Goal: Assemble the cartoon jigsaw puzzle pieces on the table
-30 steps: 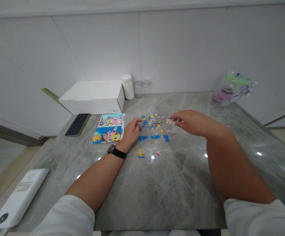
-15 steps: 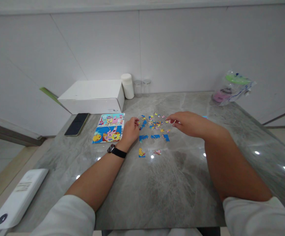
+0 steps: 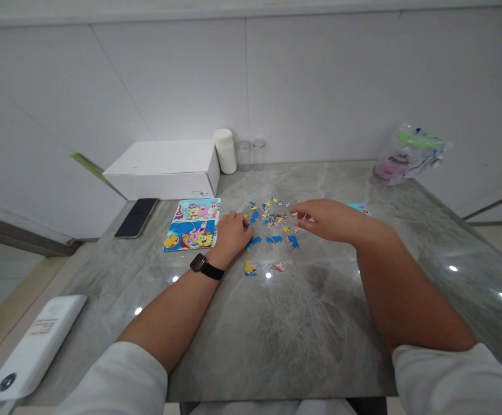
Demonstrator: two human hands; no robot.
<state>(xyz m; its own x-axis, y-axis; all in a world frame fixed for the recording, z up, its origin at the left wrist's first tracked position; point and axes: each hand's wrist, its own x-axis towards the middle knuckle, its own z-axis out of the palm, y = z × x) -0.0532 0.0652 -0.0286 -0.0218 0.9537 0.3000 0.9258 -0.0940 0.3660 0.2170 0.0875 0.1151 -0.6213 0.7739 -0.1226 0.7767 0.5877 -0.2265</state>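
Observation:
A loose heap of small jigsaw puzzle pieces (image 3: 275, 219) lies on the grey table, with blue pieces (image 3: 254, 214) at its left side. Closer to me, joined blue pieces (image 3: 274, 240) and a blue corner section (image 3: 293, 241) form a broken row. Nearer still are a yellow-and-blue section (image 3: 250, 268) and a small pinkish section (image 3: 278, 267). My left hand (image 3: 233, 233) rests palm down, fingers apart, left of the heap, its thumb by the row's left section (image 3: 255, 241). At the heap's right edge my right hand (image 3: 317, 218) hovers open, thumb and fingers apart.
Left of my left hand lies a printed cartoon picture sheet (image 3: 191, 225), then a phone (image 3: 136, 218). Behind stand a white box (image 3: 162, 167), a white bottle (image 3: 225, 151) and two clear jars (image 3: 251, 155). A bagged container (image 3: 406, 155) sits far right; a white device (image 3: 37, 349) lies front left.
My left hand has shifted slightly right and toward me, its fingers flattening and covering the row's left end. My right hand's thumb and fingers have parted, uncovering more of a blue card behind the wrist.

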